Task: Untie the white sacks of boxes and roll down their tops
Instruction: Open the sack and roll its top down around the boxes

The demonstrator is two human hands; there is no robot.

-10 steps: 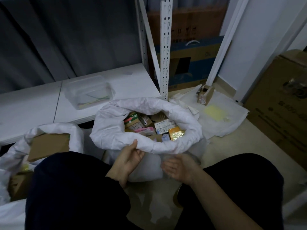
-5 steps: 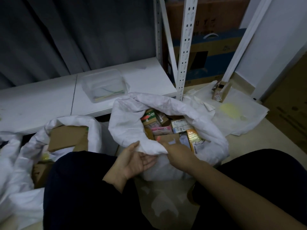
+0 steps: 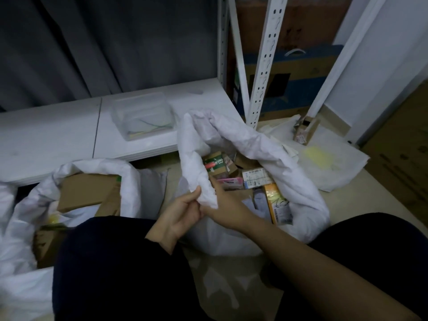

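Note:
A white sack (image 3: 289, 172) stands on the floor between my knees, its top rolled into a thick rim. Several small boxes (image 3: 254, 179) show inside it. My left hand (image 3: 180, 216) pinches the near part of the rim, which is pulled up into a twisted flap. My right hand (image 3: 222, 205) grips the same flap from inside the opening, beside the left hand. A second white sack (image 3: 129, 181) with a rolled rim sits at the left and holds brown cardboard boxes (image 3: 88, 193).
A low white shelf board (image 3: 46, 140) behind the sacks carries a clear plastic tub (image 3: 141, 117). White shelf uprights (image 3: 264, 61) rise behind the middle sack. A flat white bag (image 3: 328, 163) and a small carton (image 3: 305, 128) lie at the right, with large cardboard boxes (image 3: 403, 144) beyond.
My right hand came up from below the sack and took the near rim. Both hands now draw that part of the rim up and to the left, narrowing the opening.

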